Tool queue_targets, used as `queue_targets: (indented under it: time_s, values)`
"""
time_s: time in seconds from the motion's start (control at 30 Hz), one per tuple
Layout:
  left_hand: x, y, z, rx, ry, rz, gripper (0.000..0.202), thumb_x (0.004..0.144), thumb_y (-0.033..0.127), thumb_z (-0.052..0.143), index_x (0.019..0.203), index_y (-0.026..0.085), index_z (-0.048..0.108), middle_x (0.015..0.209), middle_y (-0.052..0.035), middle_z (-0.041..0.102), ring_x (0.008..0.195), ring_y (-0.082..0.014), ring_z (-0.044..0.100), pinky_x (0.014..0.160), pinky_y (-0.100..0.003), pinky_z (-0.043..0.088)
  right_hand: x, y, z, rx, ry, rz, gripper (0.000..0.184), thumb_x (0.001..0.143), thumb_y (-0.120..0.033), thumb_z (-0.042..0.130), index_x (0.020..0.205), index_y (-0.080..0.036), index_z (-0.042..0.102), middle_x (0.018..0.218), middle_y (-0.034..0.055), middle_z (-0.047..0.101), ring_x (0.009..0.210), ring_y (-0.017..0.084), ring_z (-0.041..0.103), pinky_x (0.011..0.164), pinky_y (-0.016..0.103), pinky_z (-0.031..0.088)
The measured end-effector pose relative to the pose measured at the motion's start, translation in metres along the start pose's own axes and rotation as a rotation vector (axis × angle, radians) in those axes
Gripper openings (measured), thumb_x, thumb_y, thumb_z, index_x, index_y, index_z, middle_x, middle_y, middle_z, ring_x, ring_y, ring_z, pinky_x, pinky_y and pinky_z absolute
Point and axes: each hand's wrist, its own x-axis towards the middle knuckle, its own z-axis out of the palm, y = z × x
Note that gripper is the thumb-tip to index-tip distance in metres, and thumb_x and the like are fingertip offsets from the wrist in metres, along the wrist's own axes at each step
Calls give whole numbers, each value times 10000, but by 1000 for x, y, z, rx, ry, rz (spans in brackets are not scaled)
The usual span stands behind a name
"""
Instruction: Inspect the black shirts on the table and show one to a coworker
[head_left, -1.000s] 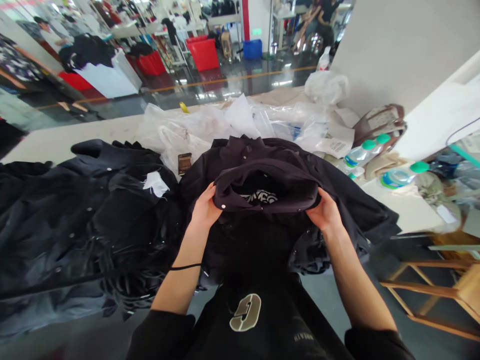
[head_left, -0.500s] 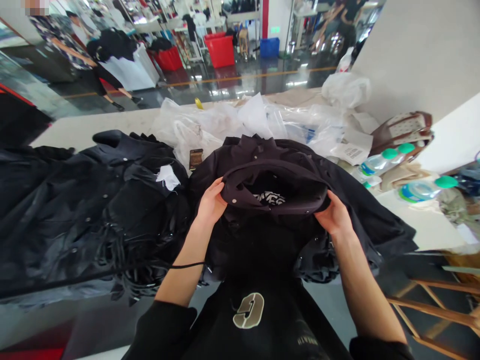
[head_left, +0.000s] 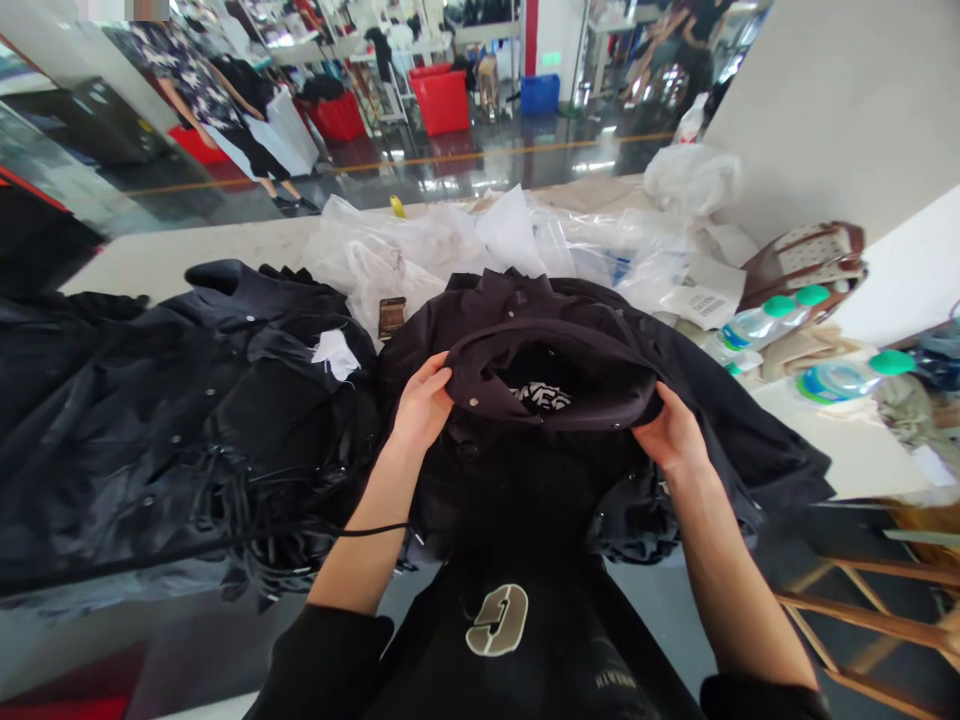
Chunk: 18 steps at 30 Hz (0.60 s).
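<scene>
From my remote screen I am seeing the left hand (head_left: 421, 405) and right hand (head_left: 673, 432) pinching a black snap-button jacket (head_left: 555, 350) lying on the pale bench (head_left: 187, 245); its rolled edge is running 9 to 3 o'clock between them, neither hand nearer.

A patterned lining (head_left: 541, 397) shows only partly inside a folded black jacket (head_left: 555, 340); print on a paper label (head_left: 703, 306) is too small to read, a wooden stool (head_left: 862, 610) runs off the right edge, and a distant figure (head_left: 217, 100) is cut off at the top.
</scene>
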Motion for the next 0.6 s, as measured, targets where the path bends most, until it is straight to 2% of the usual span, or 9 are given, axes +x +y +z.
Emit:
queue_targets:
  time_s: [0.1,0.33,0.47,0.6]
  values:
    - [1,1,2,0,21,42,334,760,243,795,1083,179,739,1062,-84,773,1074,-280,711,946,-392,562,0,-2,2,5,-14,0,234,901,-292,560,1062,-240,720,1039,-4,773,1071,214,708,982,381,593]
    - [2,3,6,38,-10,84,343,762,266,816,1087,184,744,1102,-83,765,1095,-273,701,980,-407,553,1,-5,2,44,-62,-19,218,885,-294,617,1072,-235,713,1049,14,773,1062,227,715,985,390,591]
    - [5,1,4,51,-2,107,351,754,276,825,1087,192,751,1100,-72,767,1056,-253,714,965,-394,560,-1,-6,3,100,-53,-16,224,916,-269,559,1077,-247,713,1050,9,774,1002,216,730,975,391,600]
    - [6,0,4,60,12,114,347,745,281,831,1075,201,760,1072,-61,774,1022,-243,723,944,-381,568,-4,-6,5,104,-70,-21,239,926,-286,545,1095,-253,710,1055,8,774,1023,223,727,965,409,606]
